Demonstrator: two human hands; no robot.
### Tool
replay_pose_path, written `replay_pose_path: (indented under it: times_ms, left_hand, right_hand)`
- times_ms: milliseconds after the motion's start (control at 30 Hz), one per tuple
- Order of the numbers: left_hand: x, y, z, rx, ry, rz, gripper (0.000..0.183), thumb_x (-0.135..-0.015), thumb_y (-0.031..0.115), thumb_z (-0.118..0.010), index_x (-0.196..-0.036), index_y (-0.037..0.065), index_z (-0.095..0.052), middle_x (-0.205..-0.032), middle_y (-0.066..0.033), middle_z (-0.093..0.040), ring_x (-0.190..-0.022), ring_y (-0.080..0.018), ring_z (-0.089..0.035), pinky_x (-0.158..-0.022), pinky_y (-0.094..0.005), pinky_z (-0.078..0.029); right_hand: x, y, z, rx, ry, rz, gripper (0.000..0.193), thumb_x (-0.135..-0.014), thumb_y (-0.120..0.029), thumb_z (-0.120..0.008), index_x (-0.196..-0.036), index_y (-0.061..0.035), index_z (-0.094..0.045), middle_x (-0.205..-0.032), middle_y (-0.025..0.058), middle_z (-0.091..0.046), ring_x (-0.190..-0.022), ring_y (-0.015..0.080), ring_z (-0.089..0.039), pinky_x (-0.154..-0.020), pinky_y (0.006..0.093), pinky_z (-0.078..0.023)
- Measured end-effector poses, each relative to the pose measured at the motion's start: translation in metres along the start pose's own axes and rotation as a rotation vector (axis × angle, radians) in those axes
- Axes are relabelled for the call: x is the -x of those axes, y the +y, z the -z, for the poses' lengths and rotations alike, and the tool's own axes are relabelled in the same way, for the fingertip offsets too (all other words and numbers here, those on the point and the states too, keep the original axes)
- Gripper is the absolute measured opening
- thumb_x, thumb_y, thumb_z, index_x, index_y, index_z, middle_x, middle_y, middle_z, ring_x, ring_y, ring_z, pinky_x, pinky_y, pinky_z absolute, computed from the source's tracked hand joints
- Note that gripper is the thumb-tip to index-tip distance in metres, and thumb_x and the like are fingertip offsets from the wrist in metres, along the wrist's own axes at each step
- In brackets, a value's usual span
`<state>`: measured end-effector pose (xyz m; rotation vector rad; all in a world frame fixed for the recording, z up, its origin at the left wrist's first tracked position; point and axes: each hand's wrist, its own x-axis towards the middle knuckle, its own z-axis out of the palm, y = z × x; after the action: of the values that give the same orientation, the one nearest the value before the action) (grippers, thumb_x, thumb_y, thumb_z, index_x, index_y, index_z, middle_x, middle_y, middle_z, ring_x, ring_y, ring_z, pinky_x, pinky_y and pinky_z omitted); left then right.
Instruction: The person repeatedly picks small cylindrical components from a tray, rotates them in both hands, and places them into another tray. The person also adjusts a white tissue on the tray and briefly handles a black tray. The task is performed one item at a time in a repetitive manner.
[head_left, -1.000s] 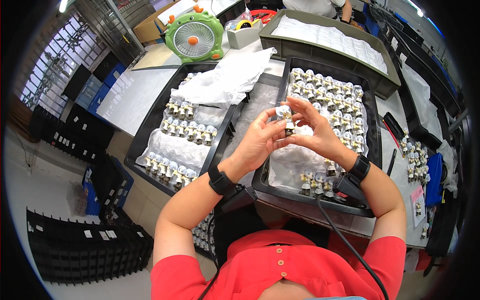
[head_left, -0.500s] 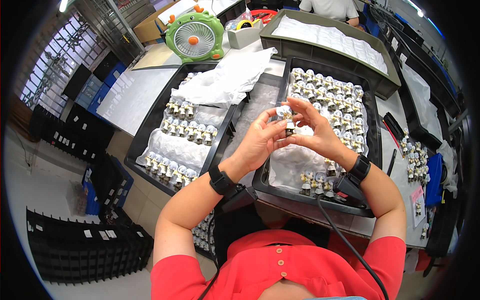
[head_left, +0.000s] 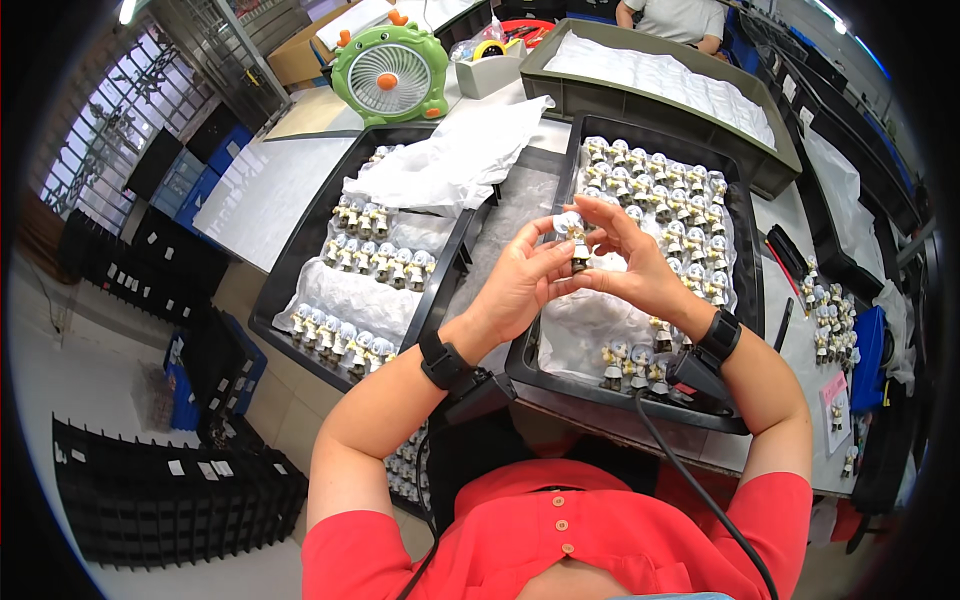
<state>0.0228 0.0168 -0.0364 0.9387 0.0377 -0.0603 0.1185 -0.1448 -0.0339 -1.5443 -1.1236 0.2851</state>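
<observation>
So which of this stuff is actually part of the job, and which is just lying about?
In the job:
left hand
right hand
small figurine held between both
right tray of figurines
left tray of figurines

Lying about:
green desk fan
tape dispenser
crumpled white wrapping

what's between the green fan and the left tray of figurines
In the head view, crumpled white paper lies between the green fan and the left tray, draped over its far end.

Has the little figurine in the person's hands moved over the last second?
No. The figurine, pinched by both hands, still sits over the right tray's upper-left part.
</observation>
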Motion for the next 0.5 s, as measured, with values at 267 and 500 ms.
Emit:
replay_pose_path:
  times_ms: [267, 500]
  left_hand:
    - [0.0, 0.002, -0.004, -0.006, 0.019, -0.01, 0.048, -0.089, 0.015, -0.056, -0.127, 0.003, -0.03, -0.085, -0.0007, -0.05, -0.077, -0.0064, -0.053, -0.077, -0.0282, -0.053]
    - [0.002, 0.005, -0.007, -0.016, 0.013, -0.004, 0.044, -0.09, 0.014, -0.054, -0.127, 0.006, -0.034, -0.097, -0.0021, -0.053, -0.09, -0.0116, -0.057, -0.083, -0.031, -0.051]
  right_hand:
    - [0.0, 0.001, -0.001, 0.0, -0.001, -0.008, 0.075, -0.07, -0.015, -0.075, -0.135, -0.0098, -0.037, -0.129, 0.0055, -0.049, -0.09, 0.011, -0.053, -0.085, 0.0285, -0.044]
    - [-0.001, 0.0, 0.0, -0.005, -0.002, -0.013, 0.073, -0.07, -0.016, -0.074, -0.134, -0.0109, -0.039, -0.129, 0.0053, -0.049, -0.089, 0.0119, -0.054, -0.084, 0.0285, -0.044]
